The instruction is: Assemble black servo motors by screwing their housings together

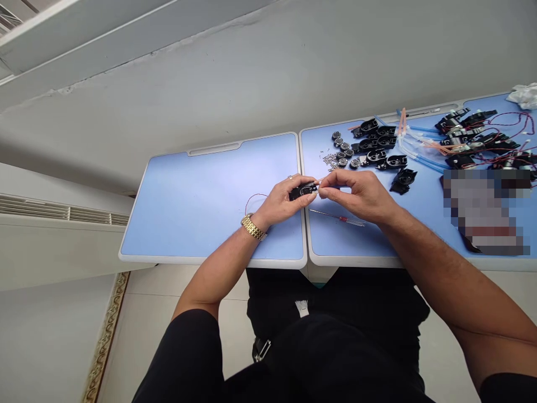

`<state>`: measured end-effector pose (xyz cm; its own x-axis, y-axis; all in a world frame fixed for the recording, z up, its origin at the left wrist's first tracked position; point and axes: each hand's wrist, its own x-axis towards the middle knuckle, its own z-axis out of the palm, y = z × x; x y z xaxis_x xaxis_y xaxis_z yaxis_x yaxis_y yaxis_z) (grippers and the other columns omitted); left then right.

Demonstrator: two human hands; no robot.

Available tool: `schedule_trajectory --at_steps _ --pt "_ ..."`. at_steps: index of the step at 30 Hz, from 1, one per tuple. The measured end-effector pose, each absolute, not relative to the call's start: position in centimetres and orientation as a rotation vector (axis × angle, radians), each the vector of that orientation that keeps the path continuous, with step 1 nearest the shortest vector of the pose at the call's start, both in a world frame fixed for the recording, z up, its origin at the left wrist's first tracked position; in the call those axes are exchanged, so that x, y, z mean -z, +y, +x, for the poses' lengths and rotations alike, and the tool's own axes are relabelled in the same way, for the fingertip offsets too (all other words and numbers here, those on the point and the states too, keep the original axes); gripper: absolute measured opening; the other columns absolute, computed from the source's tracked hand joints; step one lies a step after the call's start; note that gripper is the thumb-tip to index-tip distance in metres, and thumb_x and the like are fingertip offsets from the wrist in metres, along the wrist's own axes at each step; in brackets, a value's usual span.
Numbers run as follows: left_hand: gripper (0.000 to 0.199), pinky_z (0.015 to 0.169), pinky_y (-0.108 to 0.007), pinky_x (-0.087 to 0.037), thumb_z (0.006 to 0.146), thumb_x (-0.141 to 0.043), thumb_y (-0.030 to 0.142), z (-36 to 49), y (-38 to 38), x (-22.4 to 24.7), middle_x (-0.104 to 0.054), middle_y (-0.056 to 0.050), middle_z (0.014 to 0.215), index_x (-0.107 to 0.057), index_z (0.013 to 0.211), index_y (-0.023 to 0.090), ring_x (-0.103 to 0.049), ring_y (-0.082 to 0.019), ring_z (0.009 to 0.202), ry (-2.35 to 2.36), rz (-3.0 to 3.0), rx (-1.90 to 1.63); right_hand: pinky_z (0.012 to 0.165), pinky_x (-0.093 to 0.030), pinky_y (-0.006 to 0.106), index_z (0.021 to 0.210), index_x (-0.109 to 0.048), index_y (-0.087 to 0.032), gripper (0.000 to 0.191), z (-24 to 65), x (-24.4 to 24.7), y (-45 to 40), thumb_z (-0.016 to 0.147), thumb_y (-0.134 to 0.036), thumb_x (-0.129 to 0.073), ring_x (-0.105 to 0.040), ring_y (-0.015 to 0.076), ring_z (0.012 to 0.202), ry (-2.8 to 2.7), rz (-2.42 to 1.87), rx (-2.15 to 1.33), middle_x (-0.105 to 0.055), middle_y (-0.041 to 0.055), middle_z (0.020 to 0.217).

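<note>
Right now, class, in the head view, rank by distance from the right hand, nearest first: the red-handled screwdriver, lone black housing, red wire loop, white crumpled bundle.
1. Red-handled screwdriver, just below the right hand.
2. Lone black housing, to the hand's right.
3. Red wire loop, on the left tabletop.
4. White crumpled bundle, in the far right corner.

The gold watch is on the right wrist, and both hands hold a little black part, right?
No: the gold watch is on the left wrist, as the head view shows. The left hand and right hand do hold the little black part.
</note>
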<state>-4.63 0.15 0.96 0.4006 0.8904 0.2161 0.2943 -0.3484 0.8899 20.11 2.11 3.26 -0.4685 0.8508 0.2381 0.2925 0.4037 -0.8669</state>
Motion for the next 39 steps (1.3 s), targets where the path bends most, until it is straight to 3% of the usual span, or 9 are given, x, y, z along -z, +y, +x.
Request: schedule_trajectory --at_steps 8,14,24,39 --pt "0.044 0.099 -0.041 -0.056 0.102 -0.077 0.058 -4.5 0.2 -0.6 -0.080 -0.010 0.121 -0.078 0.128 0.022 -0.072 -0.022 0.106 0.993 1.853 -0.956 0.076 -0.054 0.038 0.092 -0.082 -0.026 0.017 20.0 -3.3 2.1 0.096 -0.042 -0.078 -0.072 0.0209 0.079 -1.960 -0.990 -1.029 -0.082 0.0026 0.087" --pt "0.045 0.095 -0.039 -0.056 0.101 -0.078 0.060 -4.6 0.3 -0.6 -0.081 -0.010 0.122 -0.079 0.126 0.023 -0.072 -0.022 0.104 0.988 1.812 -0.957 0.081 -0.058 0.040 0.089 -0.082 -0.026 0.027 19.8 -3.5 2.0 0.093 -0.052 -0.085 -0.075 0.0226 0.083 -1.788 -0.997 -1.334 -0.082 0.0041 0.087" --pt "0.044 0.092 -0.036 -0.056 0.099 -0.079 0.056 -4.8 0.4 -0.5 -0.081 -0.010 0.123 -0.079 0.126 0.022 -0.072 -0.021 0.103 0.955 1.804 -0.998 0.076 -0.062 0.038 0.090 -0.082 -0.024 0.038 19.6 -4.4 2.1 0.087 -0.060 -0.093 -0.075 0.0213 0.085 -1.668 -0.942 -1.554 -0.083 0.0068 0.091" --pt "0.052 0.093 -0.035 -0.057 0.095 -0.082 0.058 -4.6 0.3 -0.7 -0.083 -0.008 0.121 -0.080 0.129 0.020 -0.072 -0.021 0.102 1.019 1.642 -0.933 0.073 -0.056 0.037 0.095 -0.078 -0.024 0.033 19.6 -3.2 1.8 0.097 -0.057 -0.085 -0.071 0.0190 0.079 -1.708 -0.924 -1.440 -0.081 0.0046 0.088"
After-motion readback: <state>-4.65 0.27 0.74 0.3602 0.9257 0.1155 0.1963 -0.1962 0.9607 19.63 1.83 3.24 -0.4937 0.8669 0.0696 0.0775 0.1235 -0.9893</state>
